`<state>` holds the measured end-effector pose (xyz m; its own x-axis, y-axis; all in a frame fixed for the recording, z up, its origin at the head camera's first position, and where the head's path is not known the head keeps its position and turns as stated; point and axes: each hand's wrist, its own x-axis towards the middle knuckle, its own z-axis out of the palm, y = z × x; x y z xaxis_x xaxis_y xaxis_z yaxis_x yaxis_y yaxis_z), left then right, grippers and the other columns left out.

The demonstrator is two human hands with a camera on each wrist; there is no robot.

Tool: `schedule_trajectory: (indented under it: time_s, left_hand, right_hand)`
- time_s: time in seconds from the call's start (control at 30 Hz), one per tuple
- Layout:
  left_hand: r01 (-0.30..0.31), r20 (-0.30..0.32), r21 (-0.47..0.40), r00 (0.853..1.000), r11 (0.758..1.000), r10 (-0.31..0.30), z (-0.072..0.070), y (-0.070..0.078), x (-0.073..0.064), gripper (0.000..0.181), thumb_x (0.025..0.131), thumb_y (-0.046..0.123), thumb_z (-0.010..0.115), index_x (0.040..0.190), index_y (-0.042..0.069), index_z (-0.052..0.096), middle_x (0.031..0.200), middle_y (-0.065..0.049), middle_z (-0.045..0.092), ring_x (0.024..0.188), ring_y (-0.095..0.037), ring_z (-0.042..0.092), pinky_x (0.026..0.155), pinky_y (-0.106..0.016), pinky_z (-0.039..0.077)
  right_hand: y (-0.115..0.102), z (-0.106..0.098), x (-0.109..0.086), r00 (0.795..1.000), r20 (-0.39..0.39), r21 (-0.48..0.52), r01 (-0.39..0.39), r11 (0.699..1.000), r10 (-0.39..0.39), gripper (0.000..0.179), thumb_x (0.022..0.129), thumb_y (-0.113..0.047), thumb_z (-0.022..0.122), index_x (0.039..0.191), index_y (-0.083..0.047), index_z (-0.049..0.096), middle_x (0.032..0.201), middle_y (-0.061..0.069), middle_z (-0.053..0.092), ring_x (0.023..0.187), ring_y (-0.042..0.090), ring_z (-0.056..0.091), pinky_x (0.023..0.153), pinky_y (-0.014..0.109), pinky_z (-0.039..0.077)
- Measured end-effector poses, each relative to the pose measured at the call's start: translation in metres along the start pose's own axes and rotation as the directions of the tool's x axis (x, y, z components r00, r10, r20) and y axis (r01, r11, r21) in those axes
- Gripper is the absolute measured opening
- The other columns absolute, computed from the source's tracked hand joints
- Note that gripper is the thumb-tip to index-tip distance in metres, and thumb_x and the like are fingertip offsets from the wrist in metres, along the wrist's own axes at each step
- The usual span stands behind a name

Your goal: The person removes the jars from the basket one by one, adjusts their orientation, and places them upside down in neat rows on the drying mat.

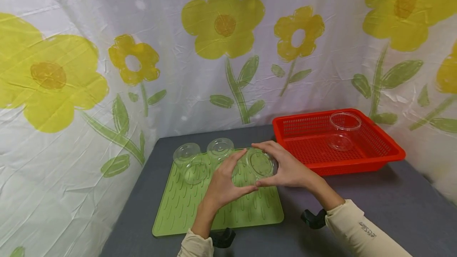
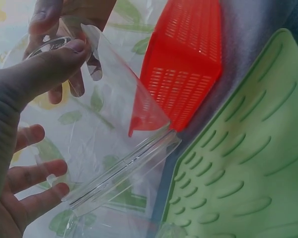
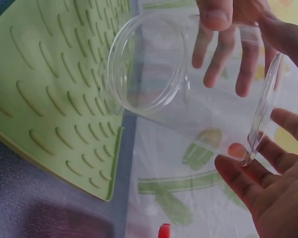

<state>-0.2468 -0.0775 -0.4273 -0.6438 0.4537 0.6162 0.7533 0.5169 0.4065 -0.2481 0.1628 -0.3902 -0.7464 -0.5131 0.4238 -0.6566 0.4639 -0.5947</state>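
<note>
A clear plastic jar [image 1: 260,163] is held over the right part of the green ridged mat, between both hands. My left hand [image 1: 224,183] grips its left side, thumb and fingers spread around it. From the other side my right hand [image 1: 287,165] holds it, and the two thumb tips come close together at the near side. In the left wrist view the jar [image 2: 121,106] lies tilted, its wide rim toward the mat. The right wrist view shows several left-hand fingers [image 3: 222,59] through the transparent wall.
Two more clear jars, one at the mat's back left [image 1: 187,156] and one at its back middle [image 1: 220,148], stand on the green mat [image 1: 228,217]. A red perforated basket [image 1: 303,142] at the right holds another clear jar [image 1: 344,124]. A flowered curtain [image 1: 168,102] hangs behind the grey table [image 1: 130,217].
</note>
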Motion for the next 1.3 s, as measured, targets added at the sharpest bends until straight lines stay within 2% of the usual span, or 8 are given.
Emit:
schedule_trajectory:
  time_s: [0.33, 0.43, 0.57, 0.67, 0.8, 0.93, 1.1, 1.3]
  left_hand:
    - [0.007, -0.049, -0.007, 0.999, 1.000, -0.008, 0.003, -0.003, -0.003, 0.098, 0.071, 0.035, 0.094, 0.153, 0.012, 0.045, 0.151, -0.007, 0.054, 0.137, -0.026, 0.055, 0.103, -0.048, 0.054]
    - [0.030, -0.063, -0.045, 0.997, 0.999, -0.033, 0.003, -0.004, -0.005, 0.100, 0.072, 0.033, 0.094, 0.155, 0.012, 0.042, 0.151, -0.009, 0.054, 0.135, -0.030, 0.056, 0.100, -0.051, 0.055]
    - [0.063, -0.078, -0.138, 0.994, 0.988, -0.074, 0.003, -0.005, -0.007, 0.103, 0.072, 0.026, 0.094, 0.157, 0.014, 0.038, 0.152, -0.011, 0.052, 0.133, -0.034, 0.057, 0.099, -0.052, 0.055]
    - [0.094, -0.079, -0.238, 0.990, 0.967, -0.116, 0.003, -0.005, -0.009, 0.103, 0.073, 0.020, 0.094, 0.158, 0.015, 0.036, 0.154, -0.010, 0.050, 0.134, -0.033, 0.057, 0.102, -0.050, 0.054]
    - [0.132, -0.078, -0.381, 0.982, 0.915, -0.174, 0.006, -0.007, -0.011, 0.102, 0.074, 0.012, 0.092, 0.158, 0.016, 0.035, 0.153, -0.010, 0.050, 0.134, -0.033, 0.056, 0.107, -0.048, 0.052]
    - [0.133, -0.080, -0.474, 0.978, 0.870, -0.193, 0.009, -0.008, -0.012, 0.100, 0.076, 0.005, 0.090, 0.158, 0.015, 0.034, 0.154, -0.012, 0.047, 0.138, -0.035, 0.053, 0.109, -0.048, 0.050]
    - [0.132, -0.082, -0.513, 0.976, 0.848, -0.202, 0.010, -0.007, -0.013, 0.098, 0.077, 0.003, 0.088, 0.158, 0.017, 0.034, 0.156, -0.012, 0.045, 0.140, -0.034, 0.052, 0.111, -0.048, 0.048]
    - [0.140, -0.078, -0.519, 0.975, 0.843, -0.210, 0.009, -0.005, -0.013, 0.099, 0.078, 0.004, 0.088, 0.158, 0.019, 0.033, 0.157, -0.013, 0.044, 0.141, -0.034, 0.050, 0.112, -0.047, 0.047]
  right_hand:
    - [-0.003, -0.003, 0.001, 0.999, 0.034, 0.029, -0.004, 1.000, 0.003, 0.097, 0.075, -0.042, 0.091, 0.156, -0.023, 0.041, 0.152, 0.006, 0.047, 0.134, 0.026, 0.048, 0.107, 0.060, 0.045]
    - [-0.003, -0.004, 0.001, 0.999, 0.035, 0.062, -0.021, 0.998, 0.019, 0.100, 0.075, -0.041, 0.091, 0.158, -0.023, 0.038, 0.152, 0.006, 0.047, 0.131, 0.028, 0.051, 0.104, 0.059, 0.047]
    - [-0.001, -0.003, 0.001, 0.999, 0.017, 0.137, -0.040, 0.990, 0.038, 0.104, 0.075, -0.035, 0.092, 0.160, -0.022, 0.033, 0.157, 0.007, 0.045, 0.137, 0.033, 0.049, 0.107, 0.060, 0.046]
    - [0.002, -0.001, 0.001, 0.999, -0.002, 0.233, -0.047, 0.971, 0.049, 0.104, 0.077, -0.027, 0.092, 0.161, -0.022, 0.031, 0.161, 0.009, 0.041, 0.143, 0.035, 0.046, 0.111, 0.061, 0.043]
    - [0.004, 0.001, 0.000, 0.998, -0.007, 0.346, -0.055, 0.937, 0.061, 0.104, 0.077, -0.022, 0.091, 0.161, -0.025, 0.030, 0.163, 0.008, 0.038, 0.140, 0.034, 0.050, 0.112, 0.061, 0.041]
    - [0.005, 0.003, 0.001, 0.998, -0.012, 0.384, -0.053, 0.922, 0.062, 0.103, 0.077, -0.026, 0.091, 0.160, -0.026, 0.031, 0.163, 0.007, 0.038, 0.141, 0.034, 0.049, 0.112, 0.062, 0.039]
    - [0.005, 0.007, 0.003, 0.997, -0.038, 0.375, -0.042, 0.926, 0.061, 0.104, 0.076, -0.026, 0.092, 0.160, -0.021, 0.031, 0.162, 0.012, 0.039, 0.142, 0.034, 0.047, 0.110, 0.060, 0.042]
    - [0.005, 0.011, 0.005, 0.995, -0.054, 0.375, -0.058, 0.925, 0.084, 0.098, 0.075, -0.023, 0.092, 0.157, -0.017, 0.038, 0.158, 0.013, 0.045, 0.133, 0.034, 0.054, 0.107, 0.060, 0.044]
